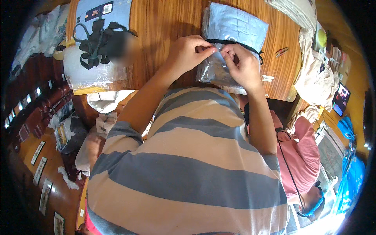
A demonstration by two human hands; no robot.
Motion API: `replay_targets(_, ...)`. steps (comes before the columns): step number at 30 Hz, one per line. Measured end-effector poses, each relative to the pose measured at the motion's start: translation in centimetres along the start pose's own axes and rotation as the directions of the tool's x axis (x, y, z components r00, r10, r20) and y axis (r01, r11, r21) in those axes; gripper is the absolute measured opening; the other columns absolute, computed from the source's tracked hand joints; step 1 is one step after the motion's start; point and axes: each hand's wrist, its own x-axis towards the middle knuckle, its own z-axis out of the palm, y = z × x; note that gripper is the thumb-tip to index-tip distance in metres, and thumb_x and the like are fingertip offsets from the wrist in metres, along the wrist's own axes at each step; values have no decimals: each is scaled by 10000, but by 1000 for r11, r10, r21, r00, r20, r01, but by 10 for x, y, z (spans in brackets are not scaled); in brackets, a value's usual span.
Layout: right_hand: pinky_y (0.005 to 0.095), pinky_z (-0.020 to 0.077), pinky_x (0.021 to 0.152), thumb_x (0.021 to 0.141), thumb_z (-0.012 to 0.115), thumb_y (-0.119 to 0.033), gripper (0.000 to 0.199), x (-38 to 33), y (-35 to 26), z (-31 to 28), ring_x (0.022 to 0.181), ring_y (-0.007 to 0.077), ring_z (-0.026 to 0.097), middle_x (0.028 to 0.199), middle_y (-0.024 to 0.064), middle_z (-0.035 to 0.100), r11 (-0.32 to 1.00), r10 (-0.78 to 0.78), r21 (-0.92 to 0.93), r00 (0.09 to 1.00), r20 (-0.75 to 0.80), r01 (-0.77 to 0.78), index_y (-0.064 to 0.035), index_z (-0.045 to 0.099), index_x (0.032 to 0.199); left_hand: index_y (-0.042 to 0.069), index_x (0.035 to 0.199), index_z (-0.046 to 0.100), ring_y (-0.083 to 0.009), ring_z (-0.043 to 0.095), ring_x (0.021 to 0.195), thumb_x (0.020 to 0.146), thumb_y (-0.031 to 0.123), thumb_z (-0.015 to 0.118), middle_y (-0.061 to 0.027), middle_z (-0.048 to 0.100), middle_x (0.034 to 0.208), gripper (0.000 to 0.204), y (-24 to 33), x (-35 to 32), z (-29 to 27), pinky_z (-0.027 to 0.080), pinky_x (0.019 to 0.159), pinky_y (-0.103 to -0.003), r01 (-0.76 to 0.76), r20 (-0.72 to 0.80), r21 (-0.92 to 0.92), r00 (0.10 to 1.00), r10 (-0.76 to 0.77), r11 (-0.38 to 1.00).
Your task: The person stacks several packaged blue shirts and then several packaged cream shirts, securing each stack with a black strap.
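Note:
A folded light blue garment (237, 25) lies on the wooden table in front of me, with a clear plastic bag (219, 72) at its near end. My left hand (194, 51) is closed, thumb and index finger pinching the bag's film near the middle. Just to its right, my right hand (243, 64) is also closed, its fingertips pinched on the same film. A black cord-like strip (227, 41) runs across the garment right behind both hands. How far the garment sits inside the bag is hard to make out.
On the table's left are a tagged blue folded garment (113, 11), black straps (94, 47) and a plastic-wrapped pale package (74, 68). A small red and dark item (281, 51) lies right. Pale cloth (313, 74) hangs at the right edge. Someone in pink (299, 156) is behind right.

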Motion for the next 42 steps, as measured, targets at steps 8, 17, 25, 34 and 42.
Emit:
replay_targets(8,364,520,593,912,769,-162,81,-2,1,5,630,219,652,752,44,671,999,-41,-28,998,-41,40,-99,742,954,2,989,816,-175,746,781,880,235,835,-129,795,892,258,-11,6,3,581,714,-303,176,70,-139,983,-167,975)
replay_targets(17,360,531,602,910,775,-179,96,-3,2,3,634,219,665,784,51,695,999,-44,-18,999,-31,43,-104,755,966,-16,1021,778,-124,680,781,939,210,780,-67,760,874,240,-9,7,6,554,711,-280,120,89,-146,990,-107,982)
replay_targets(25,359,544,631,915,763,-182,98,-2,6,3,672,234,690,831,64,725,996,-75,-43,997,-36,73,-104,762,975,-12,1101,698,-113,644,803,1006,228,693,-37,682,881,258,-18,5,-8,556,715,-289,314,258,-271,934,-246,910)
replay_targets(34,371,552,633,918,750,-175,97,0,2,6,688,244,699,818,58,721,993,-101,-58,995,-22,100,-118,754,996,-2,1066,636,-205,684,891,992,171,688,-82,673,943,196,-29,13,-21,566,792,-364,-64,150,121,988,45,991)
replay_targets(42,397,575,654,919,737,-243,236,-3,-4,7,724,254,679,801,49,628,927,-238,-296,971,2,228,-190,775,1146,18,1043,699,-278,722,904,954,150,726,-128,722,1043,162,-10,-1,-10,582,821,-392,7,-233,154,972,30,988)
